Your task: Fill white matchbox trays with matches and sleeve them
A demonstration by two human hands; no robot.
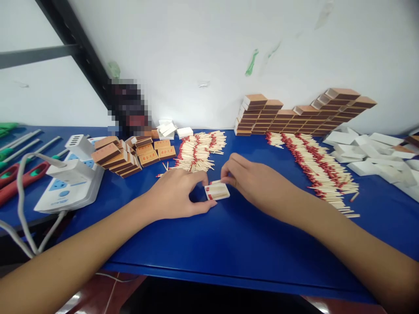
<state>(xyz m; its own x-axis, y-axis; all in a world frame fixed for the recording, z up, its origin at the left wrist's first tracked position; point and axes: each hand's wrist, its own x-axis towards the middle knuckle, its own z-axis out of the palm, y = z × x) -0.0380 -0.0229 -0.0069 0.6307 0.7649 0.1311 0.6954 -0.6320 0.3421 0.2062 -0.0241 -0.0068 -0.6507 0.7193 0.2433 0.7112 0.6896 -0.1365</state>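
A small white matchbox tray lies on the blue table in front of me, with several red-tipped matches inside. My left hand grips its left end, the thumb at the near corner and the fingers at the far one. At the tray's far right corner, my right hand is closed in a pinch on a matchstick along the far edge. Its other fingers are curled in. Just beyond my hands lies a heap of loose matches, and a longer heap of matches spreads to the right.
Matchboxes are piled at the left, near a white power strip with cables. Stacked matchbox sleeves stand against the wall. White trays lie heaped at the far right. Red-handled tools lie at the left edge.
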